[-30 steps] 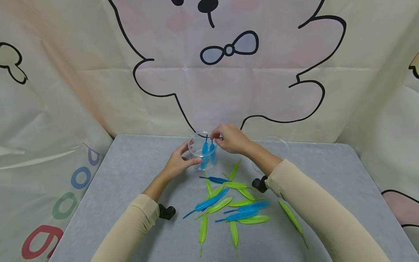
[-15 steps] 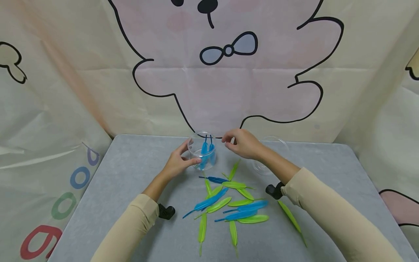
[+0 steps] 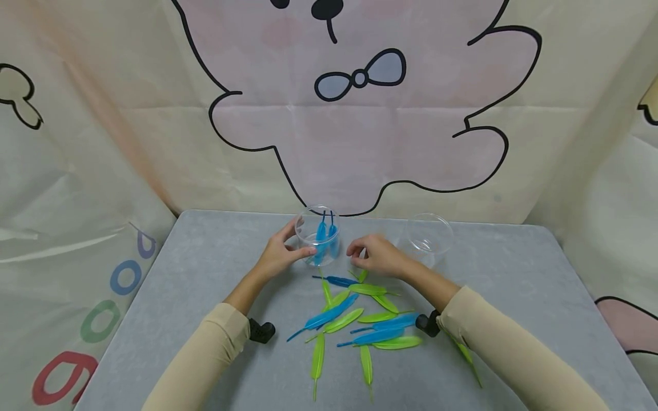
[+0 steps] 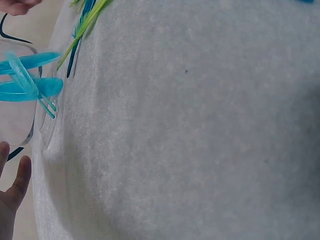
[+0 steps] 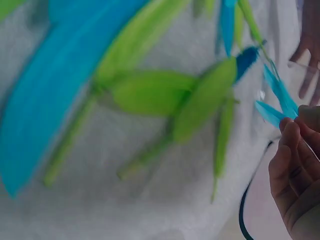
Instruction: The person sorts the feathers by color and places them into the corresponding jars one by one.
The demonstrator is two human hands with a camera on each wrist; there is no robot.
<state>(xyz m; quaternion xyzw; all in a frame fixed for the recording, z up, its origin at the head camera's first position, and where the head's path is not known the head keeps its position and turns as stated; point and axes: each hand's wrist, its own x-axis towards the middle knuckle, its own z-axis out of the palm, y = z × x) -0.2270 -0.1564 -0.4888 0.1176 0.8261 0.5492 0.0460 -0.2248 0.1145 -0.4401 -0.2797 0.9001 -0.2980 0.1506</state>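
Observation:
My left hand (image 3: 277, 255) holds a clear plastic cup (image 3: 304, 234) at its left side, with the thumb in front. Blue feathers (image 4: 42, 87) stand inside that cup, quills up in the head view. To the cup's right, my right hand (image 3: 378, 256) hovers over the top of a pile of loose feathers, its fingers bent and nothing seen between them. The nearest are a green feather (image 3: 362, 276) just under the hand and a dark blue feather (image 3: 341, 281) beside it. Lower in the pile lie more green feathers (image 3: 344, 321) and blue feathers (image 3: 331, 313).
A second clear cup (image 3: 428, 234) stands at the back right of the grey table (image 3: 231, 365). One green feather (image 3: 465, 351) lies apart at the right, partly under the right sleeve. A printed cloth (image 3: 339, 142) hangs behind the table's back edge.
My right hand has let go of a blue feather in the cup, drawn back to the right and come down towards the pile. The left hand has stayed at the cup.

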